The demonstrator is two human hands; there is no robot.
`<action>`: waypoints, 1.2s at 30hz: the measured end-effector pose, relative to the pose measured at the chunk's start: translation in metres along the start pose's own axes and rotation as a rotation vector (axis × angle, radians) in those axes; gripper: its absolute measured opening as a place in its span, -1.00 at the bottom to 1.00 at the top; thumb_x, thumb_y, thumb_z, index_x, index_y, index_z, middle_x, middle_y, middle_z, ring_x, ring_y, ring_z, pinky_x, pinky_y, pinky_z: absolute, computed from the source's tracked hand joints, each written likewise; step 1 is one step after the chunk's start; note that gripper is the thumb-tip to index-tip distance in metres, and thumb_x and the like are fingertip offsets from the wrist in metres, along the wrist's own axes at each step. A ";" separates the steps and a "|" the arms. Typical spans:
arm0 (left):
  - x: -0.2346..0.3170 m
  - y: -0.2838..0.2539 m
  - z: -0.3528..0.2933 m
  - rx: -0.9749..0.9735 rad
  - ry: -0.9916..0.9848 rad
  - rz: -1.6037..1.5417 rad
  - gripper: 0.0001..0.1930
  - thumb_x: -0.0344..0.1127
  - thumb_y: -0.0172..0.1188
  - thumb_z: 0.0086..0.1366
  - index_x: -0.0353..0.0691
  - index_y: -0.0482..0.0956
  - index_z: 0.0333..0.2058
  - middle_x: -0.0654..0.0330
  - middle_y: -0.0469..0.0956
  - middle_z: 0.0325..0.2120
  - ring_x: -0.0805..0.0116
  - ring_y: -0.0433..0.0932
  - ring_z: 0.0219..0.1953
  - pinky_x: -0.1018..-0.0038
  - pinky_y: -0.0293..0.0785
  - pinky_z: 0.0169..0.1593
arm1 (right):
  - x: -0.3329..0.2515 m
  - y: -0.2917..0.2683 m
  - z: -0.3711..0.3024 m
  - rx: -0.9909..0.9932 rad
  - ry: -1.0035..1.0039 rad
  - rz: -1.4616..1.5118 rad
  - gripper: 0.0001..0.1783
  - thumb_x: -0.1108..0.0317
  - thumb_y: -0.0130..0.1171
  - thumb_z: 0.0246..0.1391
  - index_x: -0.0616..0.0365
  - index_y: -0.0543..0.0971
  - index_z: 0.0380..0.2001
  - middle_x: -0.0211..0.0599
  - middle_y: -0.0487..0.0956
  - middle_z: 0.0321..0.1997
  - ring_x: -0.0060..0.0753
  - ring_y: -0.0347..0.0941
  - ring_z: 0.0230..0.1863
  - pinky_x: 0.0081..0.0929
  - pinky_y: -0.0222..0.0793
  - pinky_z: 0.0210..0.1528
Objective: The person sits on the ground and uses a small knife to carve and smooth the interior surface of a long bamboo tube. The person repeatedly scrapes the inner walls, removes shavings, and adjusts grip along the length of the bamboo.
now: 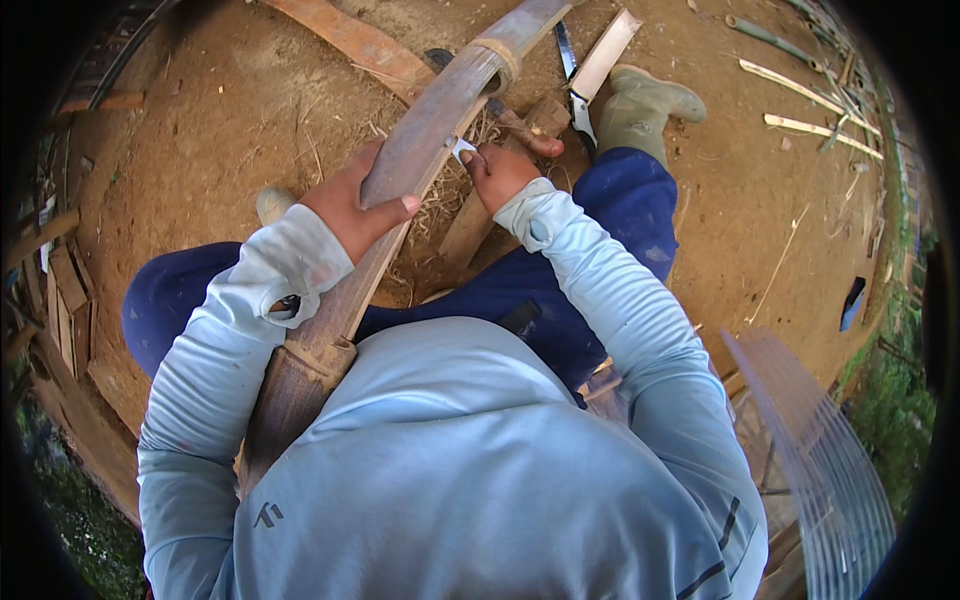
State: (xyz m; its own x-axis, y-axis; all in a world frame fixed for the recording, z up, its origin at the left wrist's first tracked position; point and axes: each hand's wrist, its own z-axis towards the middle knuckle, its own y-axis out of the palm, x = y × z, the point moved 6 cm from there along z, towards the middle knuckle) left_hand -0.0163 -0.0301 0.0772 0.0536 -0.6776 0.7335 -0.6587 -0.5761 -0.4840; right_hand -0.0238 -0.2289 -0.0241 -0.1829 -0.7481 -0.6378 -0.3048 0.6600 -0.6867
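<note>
A long brown bamboo pole (pixel 425 125) with ring-like nodes slants from the top of the view down past my left side, under my left arm. My left hand (pixel 352 208) is closed over it, the thumb lying across its right edge. Beside that edge, my right hand (pixel 500 178) pinches a small, flat whitish piece (pixel 463 149) that meets the bamboo's side. Most of this piece is hidden by the fingers, so its kind is unclear. Just beyond the right hand lies a rounded brown wooden handle (pixel 528 136) next to a wooden block (pixel 547 117).
A saw (pixel 581 112) and a split bamboo piece (pixel 606 55) lie near my right boot (pixel 640 112). An orange-brown plank (pixel 350 45) lies ahead. Light strips (pixel 820 130) rest at far right, scrap wood (pixel 70 310) at left. A clear corrugated sheet (pixel 820 450) stands at lower right.
</note>
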 end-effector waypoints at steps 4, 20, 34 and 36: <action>0.002 0.001 -0.001 -0.017 -0.001 -0.002 -0.07 0.07 0.20 0.15 -0.46 -0.02 0.27 -0.33 0.37 0.04 -0.03 0.42 0.11 0.36 0.30 0.17 | -0.005 0.002 -0.005 -0.026 -0.027 -0.016 -0.56 0.07 -0.09 0.25 0.26 0.51 -0.42 0.14 0.52 -0.49 0.24 0.46 -0.37 -0.04 0.32 -0.28; -0.022 0.005 0.013 -0.113 -0.024 -0.311 0.01 0.16 0.29 0.05 -0.40 0.04 0.27 -0.21 0.40 0.05 0.13 0.47 0.02 0.36 0.37 0.09 | -0.024 0.015 -0.037 -0.177 -0.036 0.128 -0.57 0.05 -0.09 0.27 0.22 0.52 -0.40 0.03 0.51 -0.52 0.10 0.46 -0.43 -0.17 0.33 -0.33; 0.000 -0.003 0.098 -0.125 0.026 -0.185 -0.16 0.20 0.21 0.11 -0.26 0.25 0.22 -0.03 0.55 -0.12 0.27 0.58 -0.21 0.42 0.47 -0.09 | 0.004 -0.014 0.006 0.025 0.033 0.033 -0.49 -0.01 -0.14 0.27 0.28 0.53 -0.37 0.00 0.52 -0.53 0.06 0.45 -0.44 -0.22 0.32 -0.27; 0.003 -0.003 0.096 -0.098 0.030 -0.253 -0.17 0.20 0.27 0.04 -0.22 0.34 0.18 0.00 0.59 -0.17 0.27 0.59 -0.22 0.41 0.47 -0.10 | 0.004 -0.008 0.001 -0.037 0.000 0.076 -0.53 0.02 -0.14 0.24 0.22 0.55 -0.36 0.11 0.56 -0.42 0.21 0.49 -0.33 -0.05 0.37 -0.23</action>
State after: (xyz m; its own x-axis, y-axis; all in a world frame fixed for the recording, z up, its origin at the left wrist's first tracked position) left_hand 0.0583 -0.0739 0.0350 0.2043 -0.5025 0.8401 -0.6964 -0.6778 -0.2360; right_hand -0.0208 -0.2377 -0.0216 -0.2066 -0.6957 -0.6879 -0.3247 0.7120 -0.6226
